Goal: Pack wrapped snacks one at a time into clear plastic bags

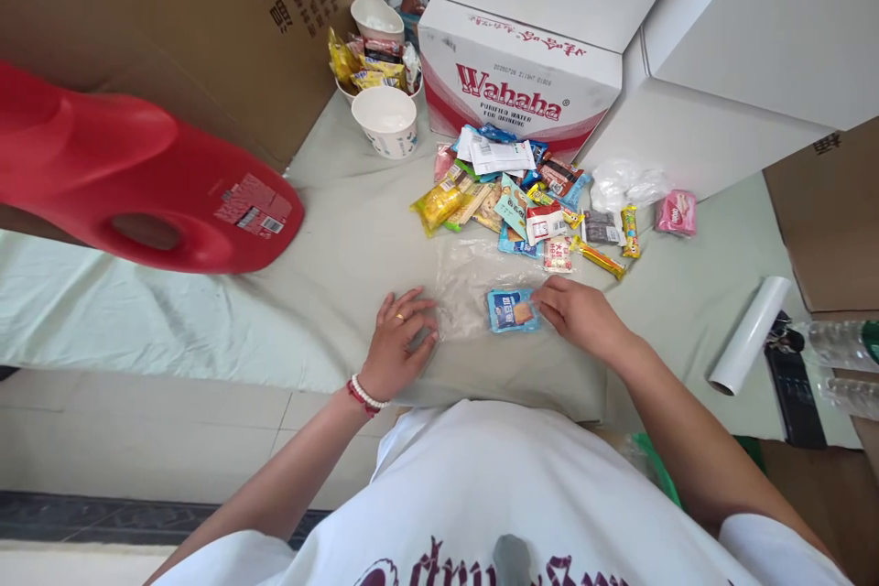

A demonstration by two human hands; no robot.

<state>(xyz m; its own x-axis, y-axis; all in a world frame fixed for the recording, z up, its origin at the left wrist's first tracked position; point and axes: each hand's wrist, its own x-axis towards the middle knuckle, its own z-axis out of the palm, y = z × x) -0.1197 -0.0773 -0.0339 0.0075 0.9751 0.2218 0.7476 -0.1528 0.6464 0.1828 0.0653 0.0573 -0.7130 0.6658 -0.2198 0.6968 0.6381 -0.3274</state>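
A small blue snack packet [512,309] lies over a clear plastic bag [461,293] near the front of the cloth. The fingers of my right hand [580,313] are pinched on the packet's right edge. My left hand [402,343] rests at the bag's left edge, fingers loosely bent and apart, holding nothing. Just beyond the bag is a pile of wrapped snacks: a yellow packet [439,201], a pale green packet [514,206], a white packet [501,156], a red and white packet [546,223] and a thin yellow stick packet [599,258].
A Wahaha carton [518,78] backs the pile. Paper bowls [385,124], some filled with packets, stand back left, near a big red jug [157,174]. To the right are a pink packet [677,212], a white roll [748,336], a black phone-like object [795,394] and plastic bottles [841,343].
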